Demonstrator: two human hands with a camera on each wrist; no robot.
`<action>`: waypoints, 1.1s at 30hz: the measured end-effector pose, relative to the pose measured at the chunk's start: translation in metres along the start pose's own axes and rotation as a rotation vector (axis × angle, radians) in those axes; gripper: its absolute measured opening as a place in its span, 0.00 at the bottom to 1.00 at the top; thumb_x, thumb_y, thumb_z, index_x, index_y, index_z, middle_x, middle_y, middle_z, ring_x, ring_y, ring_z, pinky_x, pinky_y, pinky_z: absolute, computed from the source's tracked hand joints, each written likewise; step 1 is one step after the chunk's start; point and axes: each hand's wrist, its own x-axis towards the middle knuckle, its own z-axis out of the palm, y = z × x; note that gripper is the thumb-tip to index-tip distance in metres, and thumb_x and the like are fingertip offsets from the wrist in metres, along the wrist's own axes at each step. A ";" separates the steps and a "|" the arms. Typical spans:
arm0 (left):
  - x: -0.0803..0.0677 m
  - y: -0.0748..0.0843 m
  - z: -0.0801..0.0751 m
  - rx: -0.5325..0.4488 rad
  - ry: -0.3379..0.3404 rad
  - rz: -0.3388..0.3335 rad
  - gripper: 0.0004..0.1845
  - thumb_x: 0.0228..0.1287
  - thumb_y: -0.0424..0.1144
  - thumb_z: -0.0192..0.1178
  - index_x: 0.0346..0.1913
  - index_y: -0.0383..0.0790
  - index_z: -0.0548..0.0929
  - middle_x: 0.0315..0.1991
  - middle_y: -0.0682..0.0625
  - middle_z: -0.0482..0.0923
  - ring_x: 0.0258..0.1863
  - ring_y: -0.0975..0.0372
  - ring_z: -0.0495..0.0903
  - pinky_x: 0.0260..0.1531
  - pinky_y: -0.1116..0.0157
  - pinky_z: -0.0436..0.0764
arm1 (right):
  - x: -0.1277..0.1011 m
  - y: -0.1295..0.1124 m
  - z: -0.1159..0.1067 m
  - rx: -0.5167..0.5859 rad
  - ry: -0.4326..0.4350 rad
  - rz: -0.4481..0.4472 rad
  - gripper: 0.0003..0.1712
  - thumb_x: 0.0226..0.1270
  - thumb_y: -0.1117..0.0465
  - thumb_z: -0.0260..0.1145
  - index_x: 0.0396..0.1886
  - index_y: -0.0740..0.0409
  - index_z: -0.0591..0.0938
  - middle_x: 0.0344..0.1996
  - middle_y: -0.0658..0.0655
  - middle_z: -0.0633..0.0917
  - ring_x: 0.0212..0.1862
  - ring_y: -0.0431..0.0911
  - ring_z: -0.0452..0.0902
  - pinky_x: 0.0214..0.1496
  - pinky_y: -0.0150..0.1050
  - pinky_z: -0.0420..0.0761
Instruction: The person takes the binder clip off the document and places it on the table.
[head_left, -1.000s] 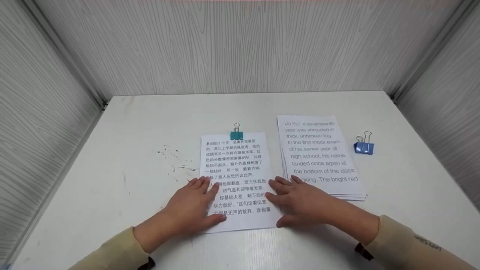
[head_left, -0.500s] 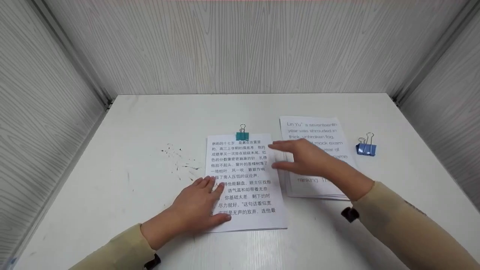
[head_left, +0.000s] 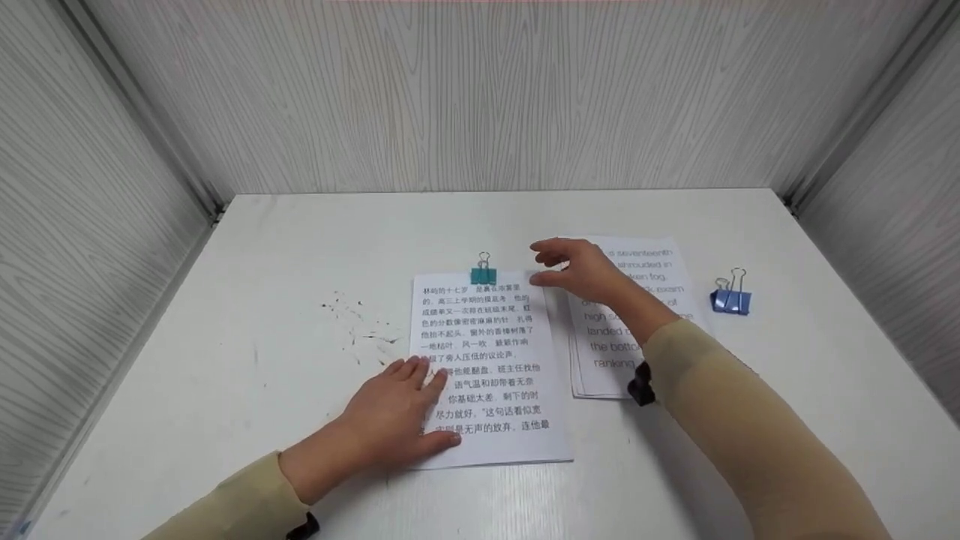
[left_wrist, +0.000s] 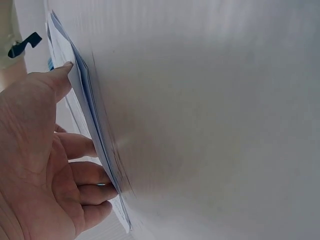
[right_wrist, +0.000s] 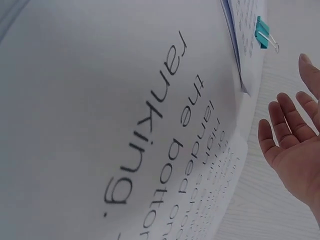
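So my left hand [head_left: 394, 412] is lying flat on the clipped stack of Chinese-text pages [head_left: 487, 360], fingers straight and a little spread, pressing down on its lower left part. In the left wrist view the thumb tip sits right at the edge of the sheets and you can see the layered page edges [left_wrist: 95, 135] running beside my palm.

The teal binder clip [head_left: 484, 274] is biting the top edge of that stack, about in the middle, with its wire handles standing up.

My right hand [head_left: 574, 268] is up in the air just right of the teal clip, near the stack's top right corner. Fingers are loosely bent with the thumb below them, a gap in between, holding nothing and not touching the clip. In the right wrist view the palm [right_wrist: 295, 145] is open with the fingers apart, the teal clip [right_wrist: 264, 34] a bit beyond the fingertips.

Right of the clipped stack lies the loose stack of English-text pages [head_left: 660, 262], my right forearm crossing over most of it. Further right of that sits a blue binder clip [head_left: 730, 298] on its own, well away from both hands.

Everything's on the white table [head_left: 225, 300], and there's a patch of dark specks [head_left: 352, 322] left of the clipped stack.
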 end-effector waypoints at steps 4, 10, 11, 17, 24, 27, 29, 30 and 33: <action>-0.001 0.001 0.000 -0.004 -0.004 -0.005 0.51 0.69 0.73 0.58 0.79 0.34 0.70 0.77 0.32 0.66 0.80 0.43 0.62 0.80 0.47 0.58 | 0.007 0.006 0.005 0.009 -0.034 0.055 0.39 0.69 0.51 0.78 0.77 0.50 0.76 0.67 0.55 0.82 0.70 0.52 0.73 0.73 0.52 0.71; -0.001 0.002 0.000 -0.009 0.006 0.008 0.51 0.69 0.72 0.58 0.78 0.33 0.70 0.77 0.31 0.67 0.79 0.43 0.63 0.79 0.47 0.59 | 0.011 0.008 0.007 0.032 -0.097 0.120 0.44 0.65 0.53 0.81 0.79 0.47 0.74 0.72 0.54 0.78 0.73 0.51 0.69 0.77 0.49 0.66; -0.001 0.002 0.000 -0.006 0.008 0.011 0.51 0.69 0.72 0.58 0.78 0.33 0.70 0.76 0.31 0.67 0.79 0.43 0.64 0.79 0.47 0.60 | 0.012 0.008 0.007 0.030 -0.105 0.124 0.45 0.64 0.54 0.81 0.79 0.47 0.74 0.72 0.54 0.77 0.74 0.51 0.69 0.78 0.49 0.65; -0.001 0.001 0.000 0.004 0.004 0.011 0.51 0.69 0.73 0.57 0.79 0.34 0.70 0.77 0.31 0.67 0.79 0.43 0.63 0.79 0.46 0.59 | 0.014 0.008 0.008 -0.023 -0.137 0.140 0.48 0.64 0.54 0.82 0.82 0.44 0.71 0.73 0.52 0.76 0.74 0.50 0.69 0.80 0.48 0.63; -0.001 0.000 0.001 -0.003 0.010 0.009 0.51 0.69 0.73 0.57 0.79 0.34 0.70 0.77 0.31 0.66 0.79 0.43 0.63 0.80 0.47 0.59 | 0.019 0.007 0.014 -0.065 -0.143 0.144 0.50 0.63 0.55 0.82 0.82 0.45 0.69 0.74 0.52 0.76 0.77 0.51 0.66 0.81 0.47 0.61; -0.001 0.000 0.001 -0.006 0.010 0.006 0.51 0.69 0.73 0.57 0.79 0.34 0.70 0.77 0.31 0.66 0.79 0.43 0.63 0.80 0.47 0.59 | 0.021 0.007 0.017 -0.079 -0.140 0.144 0.50 0.63 0.55 0.82 0.82 0.45 0.70 0.73 0.52 0.76 0.76 0.50 0.67 0.81 0.46 0.62; -0.001 0.000 0.001 -0.009 0.009 0.004 0.51 0.69 0.73 0.57 0.79 0.34 0.70 0.77 0.31 0.66 0.79 0.43 0.63 0.80 0.47 0.59 | 0.022 0.006 0.019 -0.084 -0.138 0.143 0.50 0.63 0.55 0.82 0.82 0.44 0.70 0.72 0.53 0.76 0.75 0.50 0.68 0.80 0.46 0.63; -0.001 0.000 0.001 -0.010 0.008 0.003 0.51 0.69 0.73 0.57 0.79 0.34 0.69 0.77 0.31 0.66 0.79 0.43 0.63 0.80 0.47 0.59 | 0.022 0.006 0.019 -0.083 -0.137 0.144 0.50 0.63 0.55 0.82 0.82 0.44 0.70 0.72 0.53 0.76 0.75 0.50 0.68 0.80 0.46 0.64; -0.001 0.000 0.002 -0.012 0.008 0.000 0.51 0.69 0.73 0.57 0.79 0.34 0.70 0.77 0.31 0.66 0.79 0.43 0.63 0.80 0.47 0.59 | 0.022 0.004 0.021 -0.081 -0.137 0.140 0.50 0.63 0.54 0.82 0.83 0.43 0.69 0.72 0.55 0.76 0.73 0.50 0.69 0.79 0.47 0.64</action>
